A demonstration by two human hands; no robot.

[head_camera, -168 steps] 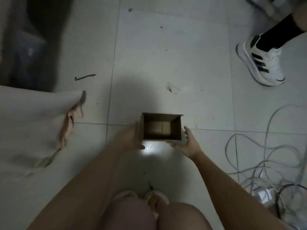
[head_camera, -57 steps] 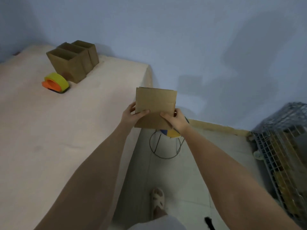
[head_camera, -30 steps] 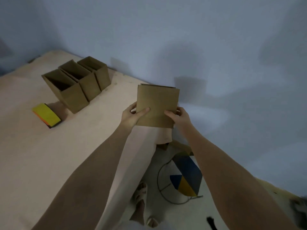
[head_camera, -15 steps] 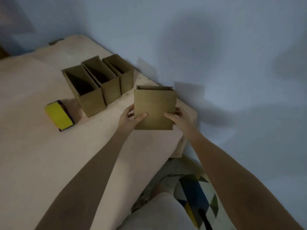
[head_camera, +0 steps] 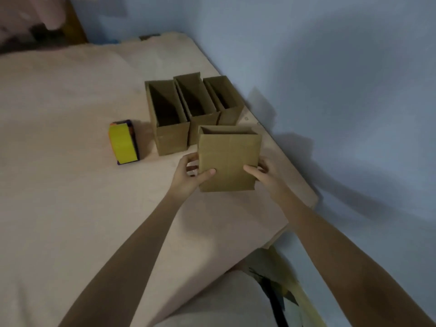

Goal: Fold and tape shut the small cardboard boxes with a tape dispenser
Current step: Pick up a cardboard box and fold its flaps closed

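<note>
I hold a small brown cardboard box (head_camera: 228, 159) upright over the pink surface (head_camera: 70, 185), its open top facing away from me. My left hand (head_camera: 191, 177) grips its left side, thumb across the near face. My right hand (head_camera: 264, 173) grips the right side the same way. Just behind it stand three open cardboard boxes in a row: left (head_camera: 169, 140), middle (head_camera: 200, 119), right (head_camera: 228, 114). A yellow tape dispenser (head_camera: 123, 142) with orange and dark edges lies to their left on the surface.
A blue wall (head_camera: 330, 90) runs along the right edge of the pink surface. The surface's corner (head_camera: 306, 199) ends near my right forearm. Below it, a patterned item (head_camera: 278, 289) lies on the floor. My light-clothed knee (head_camera: 224, 303) fills the bottom.
I lifted the box off the floor, carried it to the pink surface and have brought it lower and nearer to the three boxes. Both hands kept their hold throughout.
</note>
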